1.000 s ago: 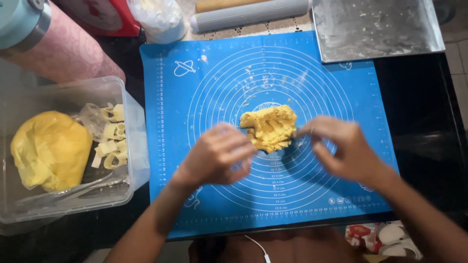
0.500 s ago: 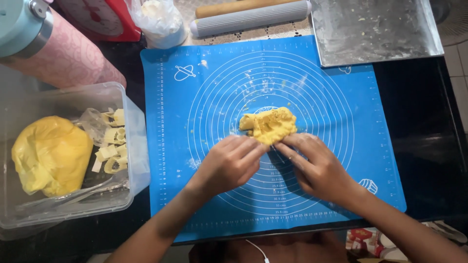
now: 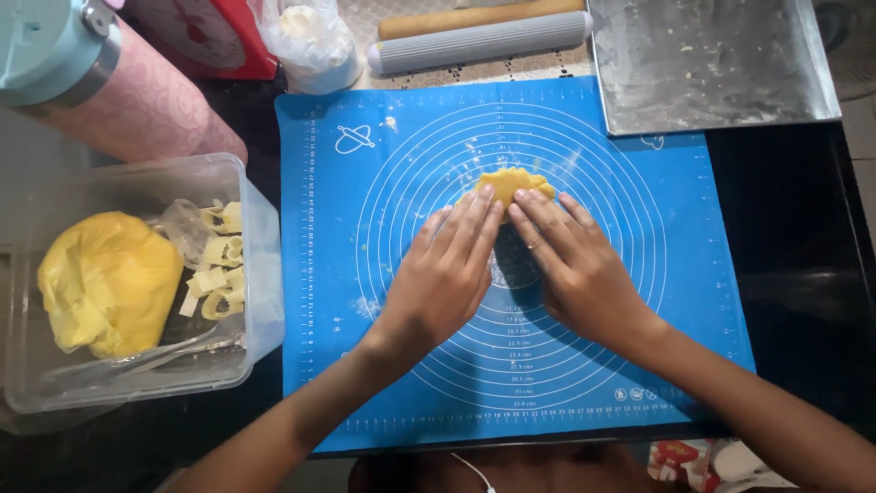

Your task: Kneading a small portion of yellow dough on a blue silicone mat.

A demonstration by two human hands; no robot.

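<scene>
A small lump of yellow dough [image 3: 513, 180] lies near the middle of a blue silicone baking mat [image 3: 365, 365] printed with circles. My left hand [image 3: 447, 269] and my right hand [image 3: 570, 265] lie flat side by side on the mat. Their fingers are stretched out, and the fingertips cover the near half of the dough. Only the far edge of the dough shows past the fingers. Neither hand grips anything.
Left of the mat, a clear plastic tub [image 3: 260, 228] holds a large wrapped yellow dough mass [image 3: 109, 283] and several pale cut pieces [image 3: 219, 265]. Behind the mat lie a grey rolling pin [image 3: 479, 43], a floury metal tray [image 3: 712, 59], a plastic bag [image 3: 315, 41] and a pink bottle [image 3: 137, 100].
My hands have come together from either side of the dough and now lie flat over it. The dough looks smaller and more compact than a second ago.
</scene>
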